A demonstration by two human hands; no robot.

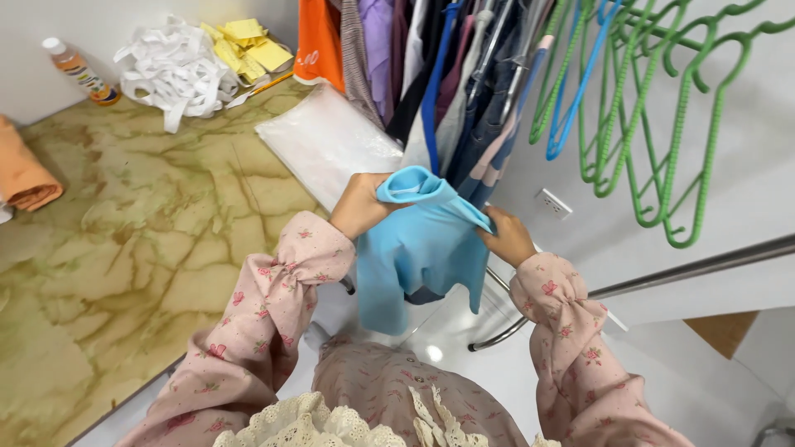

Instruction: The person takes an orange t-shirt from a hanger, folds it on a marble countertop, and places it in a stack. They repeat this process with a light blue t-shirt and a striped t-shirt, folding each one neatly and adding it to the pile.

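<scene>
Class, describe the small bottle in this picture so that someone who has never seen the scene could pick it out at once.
Start at the marbled green-and-cream table on the left and follow it to its far corner by the white wall. There, left of the heap of white strips, a small bottle lies tilted. It alone is clear plastic, with orange liquid and a white cap.

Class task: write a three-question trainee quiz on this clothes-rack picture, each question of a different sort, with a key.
1. True or false: both hands grip the light blue garment.
2. What colour are most of the empty hangers on the rail? A) red B) green C) black
3. Fill in: the orange folded cloth lies on the ____-patterned table.

Key: 1 true, the left hand and right hand each hold an edge. 2 B. 3 marble.
</scene>
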